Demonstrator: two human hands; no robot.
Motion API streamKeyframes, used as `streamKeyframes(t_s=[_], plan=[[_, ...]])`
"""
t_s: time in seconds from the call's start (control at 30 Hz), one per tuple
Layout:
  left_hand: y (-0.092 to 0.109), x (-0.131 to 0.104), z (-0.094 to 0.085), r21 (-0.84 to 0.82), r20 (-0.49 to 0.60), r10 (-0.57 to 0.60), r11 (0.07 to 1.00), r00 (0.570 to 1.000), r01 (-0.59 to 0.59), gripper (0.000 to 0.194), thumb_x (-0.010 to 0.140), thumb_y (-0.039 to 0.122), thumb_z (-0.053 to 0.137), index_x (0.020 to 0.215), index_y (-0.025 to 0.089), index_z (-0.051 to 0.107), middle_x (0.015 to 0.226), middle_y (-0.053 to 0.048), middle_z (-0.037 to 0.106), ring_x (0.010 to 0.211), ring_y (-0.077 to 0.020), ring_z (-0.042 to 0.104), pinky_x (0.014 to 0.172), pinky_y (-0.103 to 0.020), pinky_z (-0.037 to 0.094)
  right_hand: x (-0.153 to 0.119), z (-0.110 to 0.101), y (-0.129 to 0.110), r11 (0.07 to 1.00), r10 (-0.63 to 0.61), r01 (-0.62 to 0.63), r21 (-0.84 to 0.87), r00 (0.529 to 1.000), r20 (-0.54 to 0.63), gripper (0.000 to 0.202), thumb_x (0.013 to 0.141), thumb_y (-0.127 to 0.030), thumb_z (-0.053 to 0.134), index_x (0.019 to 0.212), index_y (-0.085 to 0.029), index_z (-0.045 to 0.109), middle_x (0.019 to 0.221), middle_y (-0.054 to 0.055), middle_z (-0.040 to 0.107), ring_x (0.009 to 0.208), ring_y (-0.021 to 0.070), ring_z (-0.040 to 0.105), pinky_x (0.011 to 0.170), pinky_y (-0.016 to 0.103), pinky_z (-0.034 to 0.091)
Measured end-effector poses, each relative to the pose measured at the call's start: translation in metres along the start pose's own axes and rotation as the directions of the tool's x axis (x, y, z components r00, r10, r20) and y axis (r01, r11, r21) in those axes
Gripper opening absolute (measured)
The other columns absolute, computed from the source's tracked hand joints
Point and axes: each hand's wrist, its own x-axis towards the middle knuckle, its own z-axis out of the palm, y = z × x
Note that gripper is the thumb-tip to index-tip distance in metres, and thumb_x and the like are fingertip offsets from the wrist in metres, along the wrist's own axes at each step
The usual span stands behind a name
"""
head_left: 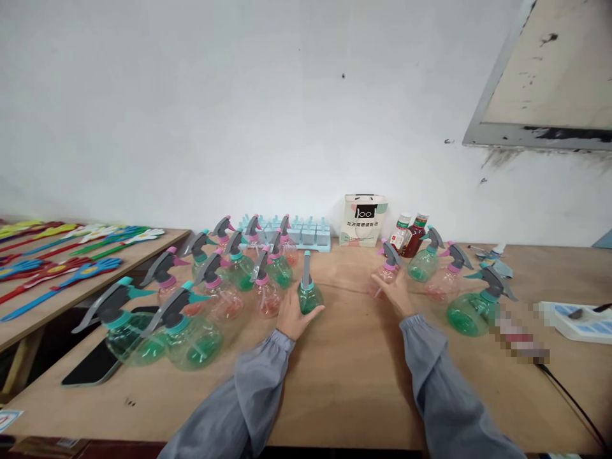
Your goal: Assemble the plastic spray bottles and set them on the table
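My left hand [292,317] is wrapped round the body of a green spray bottle [312,299], which stands upright with a teal collar and grey trigger head. To the right, my right hand [400,294] grips a pink spray bottle [385,275] by its round body. Left of my left hand several more green and pink spray bottles stand close together, among them a pink bottle [268,301] and a large green bottle [195,344]. Beyond my right hand are a green bottle [423,264], a pink bottle [444,285] and a larger green bottle [471,314].
Against the wall stand a light-blue ice-pop mould [315,237], a printed paper bag [364,220] and two sauce bottles, one a dark red bottle [415,237]. A phone [93,366] lies front left. A white tray [574,325] sits right. Flower-shaped items [98,271] cover the side table.
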Motion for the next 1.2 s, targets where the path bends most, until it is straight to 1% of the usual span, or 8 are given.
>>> streamKeyframes(t_s=[0.07,0.17,0.33,0.5,0.93,1.03,1.13,1.2], plan=[[-0.001,0.000,0.001,0.002,-0.002,-0.004,1.000,1.000,0.004,0.084,0.076,0.051,0.075,0.142,0.017,0.036,0.130,-0.021,0.059,0.129,-0.0364,0.056,0.104,-0.055,0.048,-0.008,-0.007,0.017,0.988,-0.065,0.061,-0.144,0.998,-0.020,0.095,0.047,-0.045,0.088,0.128,-0.015,0.048,0.139,0.021,0.053,0.131,0.0346,0.051,0.113,0.048,0.037],[-0.001,0.000,0.001,0.007,0.002,-0.006,1.000,1.000,0.006,0.083,0.076,0.051,0.076,0.142,0.017,0.036,0.132,-0.021,0.058,0.130,-0.0366,0.055,0.105,-0.056,0.047,-0.010,-0.016,0.039,0.950,-0.111,0.097,-0.298,0.993,-0.029,0.097,0.053,-0.053,0.084,0.131,-0.012,0.044,0.135,0.025,0.055,0.126,0.0363,0.055,0.109,0.049,0.042],[-0.002,0.000,0.001,-0.005,0.022,0.006,1.000,1.000,-0.006,0.084,0.077,0.050,0.075,0.142,0.017,0.035,0.133,-0.020,0.058,0.131,-0.0358,0.054,0.106,-0.054,0.046,0.022,-0.021,0.049,0.885,-0.026,-0.067,-0.460,0.981,-0.193,0.109,0.057,-0.060,0.080,0.137,-0.003,0.033,0.137,0.033,0.051,0.126,0.0389,0.055,0.103,0.047,0.044],[-0.002,0.000,0.001,-0.003,0.021,-0.015,1.000,1.000,0.015,0.085,0.076,0.051,0.076,0.143,0.018,0.035,0.134,-0.020,0.058,0.132,-0.0358,0.054,0.106,-0.054,0.046,0.051,-0.016,0.035,0.741,0.086,-0.222,-0.634,0.967,-0.239,0.093,0.067,-0.053,0.078,0.137,-0.005,0.038,0.136,0.031,0.054,0.125,0.0405,0.055,0.101,0.044,0.042],[-0.004,-0.002,0.001,0.012,0.012,0.017,1.000,1.000,-0.018,0.086,0.076,0.049,0.076,0.143,0.016,0.034,0.132,-0.021,0.059,0.129,-0.0354,0.056,0.106,-0.054,0.047,0.039,0.003,0.024,0.812,0.026,-0.259,-0.522,0.911,-0.412,0.102,0.068,-0.053,0.081,0.139,0.000,0.031,0.141,0.040,0.040,0.133,0.0460,0.039,0.110,0.053,0.027],[-0.001,-0.004,0.002,-0.006,0.011,0.043,0.999,0.999,-0.043,0.078,0.082,0.043,0.068,0.145,0.015,0.031,0.135,-0.021,0.057,0.131,-0.0336,0.055,0.109,-0.053,0.044,0.009,0.016,0.025,0.879,-0.055,-0.115,-0.463,0.939,-0.339,0.091,0.075,-0.061,0.069,0.137,-0.007,0.033,0.139,0.029,0.044,0.131,0.0383,0.042,0.111,0.053,0.030],[0.007,-0.009,0.006,-0.059,0.070,0.088,0.995,0.994,-0.084,0.072,0.088,0.035,0.058,0.149,0.014,0.027,0.142,-0.021,0.052,0.136,-0.0307,0.051,0.112,-0.050,0.041,-0.030,0.040,0.015,0.940,-0.201,0.178,-0.291,0.978,-0.050,0.074,0.079,-0.063,0.063,0.132,-0.017,0.041,0.131,0.016,0.053,0.123,0.0298,0.052,0.110,0.050,0.038],[0.014,-0.014,0.009,-0.066,0.129,0.102,0.993,0.986,-0.094,0.072,0.089,0.037,0.056,0.151,0.015,0.025,0.145,-0.021,0.050,0.138,-0.0301,0.049,0.112,-0.049,0.040,-0.052,0.057,-0.001,0.939,-0.280,0.309,-0.149,0.942,0.186,0.072,0.080,-0.059,0.065,0.136,-0.021,0.040,0.136,0.015,0.052,0.129,0.0297,0.050,0.111,0.052,0.038]])
